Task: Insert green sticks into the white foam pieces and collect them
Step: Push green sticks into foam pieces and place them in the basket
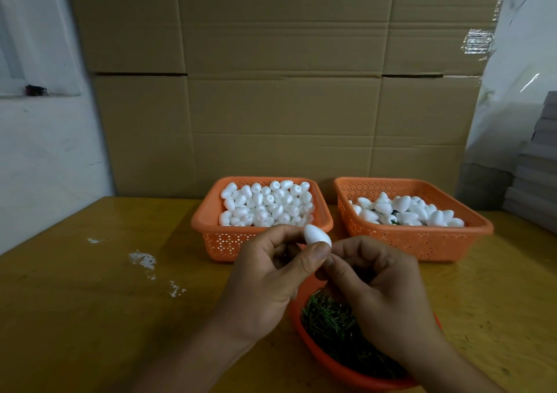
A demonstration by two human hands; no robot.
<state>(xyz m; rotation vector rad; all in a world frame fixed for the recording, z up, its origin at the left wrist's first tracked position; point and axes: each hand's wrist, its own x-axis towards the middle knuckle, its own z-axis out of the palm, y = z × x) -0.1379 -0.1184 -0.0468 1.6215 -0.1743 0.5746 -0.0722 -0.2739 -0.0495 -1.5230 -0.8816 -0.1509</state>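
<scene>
My left hand (271, 275) pinches a foam egg (316, 236); right hand (382, 296) curls, stick unseen. Right basket (422, 242) part-filled, left basket (211, 230) remains full.

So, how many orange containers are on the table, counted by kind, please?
Square orange baskets: 2, the left basket with plain foam pieces, the right basket with foam pieces
Round orange bowl of green sticks: 1
Total: 3
</scene>
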